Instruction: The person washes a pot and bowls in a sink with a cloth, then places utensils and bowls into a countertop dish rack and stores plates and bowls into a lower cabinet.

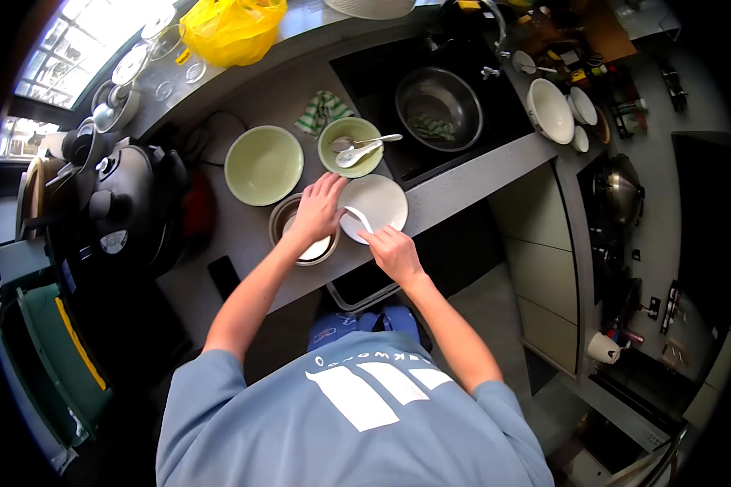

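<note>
Between finger and thumb of my right hand (395,253) is a white spoon (357,216), held over a white plate (386,199). My left hand (321,209) reaches across a metal bowl (277,225), its fingers stretched out and its thumb close to the spoon's far end. Whether that thumb touches the spoon I cannot tell. Something white shows inside the metal bowl, partly hidden by my left hand and wrist. Just beyond the plate stands a small green bowl (327,148) with a white spoon (357,154) and a metal spoon (343,143) in it.
A larger green bowl (261,166) is at the left, near a striped cloth (323,112). Behind on the right, a metal basin (471,114) holds something green. A dark pressure cooker (130,195) stands far left; a yellow bag (231,31) lies on the sill.
</note>
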Tool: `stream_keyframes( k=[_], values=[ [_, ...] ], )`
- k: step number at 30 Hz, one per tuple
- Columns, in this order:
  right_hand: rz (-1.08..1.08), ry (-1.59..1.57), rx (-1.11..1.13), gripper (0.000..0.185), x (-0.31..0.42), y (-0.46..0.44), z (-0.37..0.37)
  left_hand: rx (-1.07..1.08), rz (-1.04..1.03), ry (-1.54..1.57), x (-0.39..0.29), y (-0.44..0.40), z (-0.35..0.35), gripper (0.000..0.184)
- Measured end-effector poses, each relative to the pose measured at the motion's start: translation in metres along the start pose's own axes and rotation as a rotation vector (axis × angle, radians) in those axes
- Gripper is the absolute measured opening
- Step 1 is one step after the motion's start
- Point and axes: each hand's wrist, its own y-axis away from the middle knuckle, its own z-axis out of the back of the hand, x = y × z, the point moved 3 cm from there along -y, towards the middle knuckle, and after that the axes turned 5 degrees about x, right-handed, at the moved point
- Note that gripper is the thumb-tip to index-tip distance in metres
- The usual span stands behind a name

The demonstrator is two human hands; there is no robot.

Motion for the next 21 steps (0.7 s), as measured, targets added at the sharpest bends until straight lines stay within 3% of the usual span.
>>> stream_keyframes(
  k=[3, 5, 8, 9, 11, 13, 17, 21],
  values=[
    [-0.126, 0.006, -0.103, 0.026, -0.014, 0.004, 0.025, 0.33, -0.086, -0.118, -0.024, -0.043, 0.01, 0.094],
    [-0.196, 0.009, -0.116, 0.022, -0.022, 0.011, 0.032, 0.325, -0.14, -0.096, -0.02, -0.062, 0.0, 0.097],
    [-0.378, -0.083, -0.193, 0.014, -0.037, 0.032, 0.051, 0.435, -0.033, 0.025, 0.001, -0.1, -0.013, 0.093],
    [-0.438, -0.11, -0.235, 0.014, -0.04, 0.043, 0.058, 0.422, -0.001, 0.028, 0.007, -0.112, -0.022, 0.078],
    [-0.61, -0.218, -0.273, 0.012, -0.052, 0.072, 0.059, 0.122, 0.045, 0.012, 0.028, -0.137, -0.057, 0.047],
    [-0.786, -0.44, -0.322, 0.014, -0.057, 0.099, 0.06, -0.018, 0.094, 0.012, 0.037, -0.152, -0.077, 0.031],
    [-0.867, -0.655, -0.34, 0.018, -0.062, 0.158, 0.06, -0.051, 0.143, -0.128, 0.03, -0.167, -0.08, 0.03],
    [-0.855, -0.789, -0.325, 0.019, -0.083, 0.176, 0.067, -0.071, 0.105, -0.075, 0.009, -0.157, -0.063, 0.024]
  ],
)
